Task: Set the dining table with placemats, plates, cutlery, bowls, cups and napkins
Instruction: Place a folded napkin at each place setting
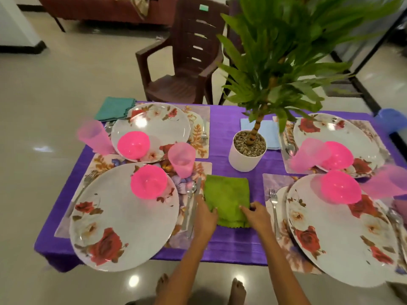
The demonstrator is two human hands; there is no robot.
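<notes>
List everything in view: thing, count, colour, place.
Round floral plates: four, white with red roses, one per placemat.
Plastic bowls: four, pink, on the plates.
Plastic cups: four, translucent pink, beside plates.
Floral placemats: four, on the purple tablecloth.
Cloth napkins: green near centre, teal far left, light blue behind pot.
Metal fork: silver, left of near-right plate.
Potted plant: white pot, table centre.
Plastic chair: brown, behind table.
Left hand, right hand: both holding the green napkin's near edge.

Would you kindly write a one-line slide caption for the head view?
Both hands, left and right, lay a green napkin between two floral plate settings on the purple tablecloth.
</notes>
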